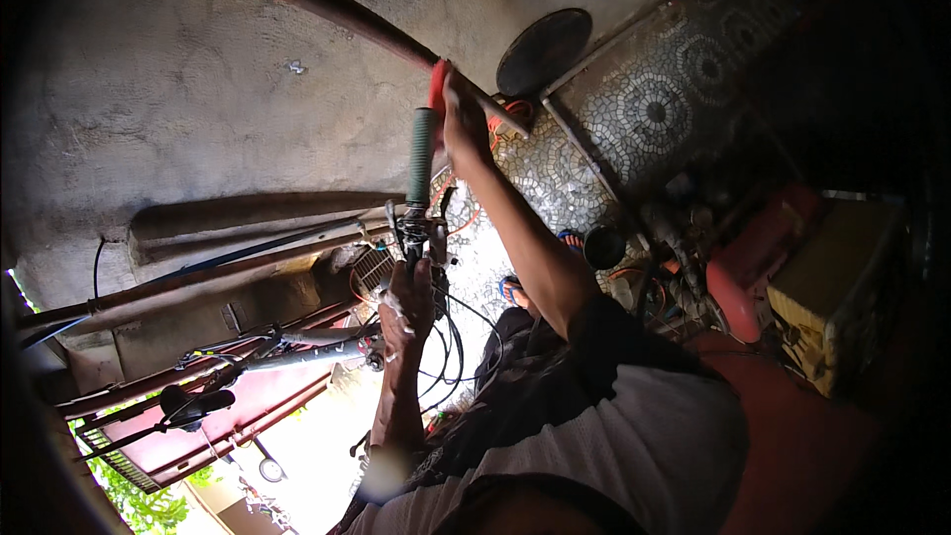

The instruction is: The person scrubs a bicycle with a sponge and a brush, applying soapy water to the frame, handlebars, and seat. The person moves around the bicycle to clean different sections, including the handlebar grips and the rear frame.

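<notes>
A bicycle handlebar with a ribbed green-grey grip (421, 154) runs up the middle. Below the grip sit a clamp and brake lever (416, 228) with black cables. White foam clings to my left hand (404, 312), whose fingers are wrapped round the handlebar below the lever. Beside the grip's upper end, my right hand (466, 129) presses a red sponge-like thing (438, 87) under its fingers. Whether that is a sponge or a cloth is not clear, as the hand covers most of it.
The bicycle's frame (297, 352) extends to the lower left. A dark pipe (327, 0) crosses the rough wall (218, 109). A round dark disc (545, 52) leans near the patterned tile floor (634, 114). Sandalled feet, a dark bucket (604, 247) and a yellowish box (827, 277) lie rightward.
</notes>
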A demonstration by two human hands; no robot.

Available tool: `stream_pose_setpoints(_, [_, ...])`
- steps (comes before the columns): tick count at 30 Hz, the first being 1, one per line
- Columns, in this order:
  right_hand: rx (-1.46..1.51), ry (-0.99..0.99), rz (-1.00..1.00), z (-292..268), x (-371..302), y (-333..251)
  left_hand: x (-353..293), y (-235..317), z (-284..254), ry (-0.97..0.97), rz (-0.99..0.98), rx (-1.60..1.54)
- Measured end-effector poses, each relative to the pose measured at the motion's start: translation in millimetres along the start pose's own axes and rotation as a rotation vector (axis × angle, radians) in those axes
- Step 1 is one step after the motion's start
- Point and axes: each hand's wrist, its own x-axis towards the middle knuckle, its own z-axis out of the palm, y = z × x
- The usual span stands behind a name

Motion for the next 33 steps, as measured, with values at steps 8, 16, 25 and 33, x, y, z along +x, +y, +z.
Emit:
stream_pose_setpoints(8, [-0.429,-0.479,-0.351,-32,-6,-8,-11,27,-28,0.209,0.138,0.341])
stream_pose_setpoints(16, [-0.317,-0.595,-0.326,-30,-33,9,95,62,1,-0.046,0.345,0.04])
stream_pose_setpoints(25, [-0.094,-0.986,-0.04,-103,-9,-28,98,44,12,-0.079,0.245,-0.004])
stream_pose_setpoints(33, [-0.422,-1.112,-0.949,-46,-8,-8,91,63,8,-0.245,0.126,-0.003])
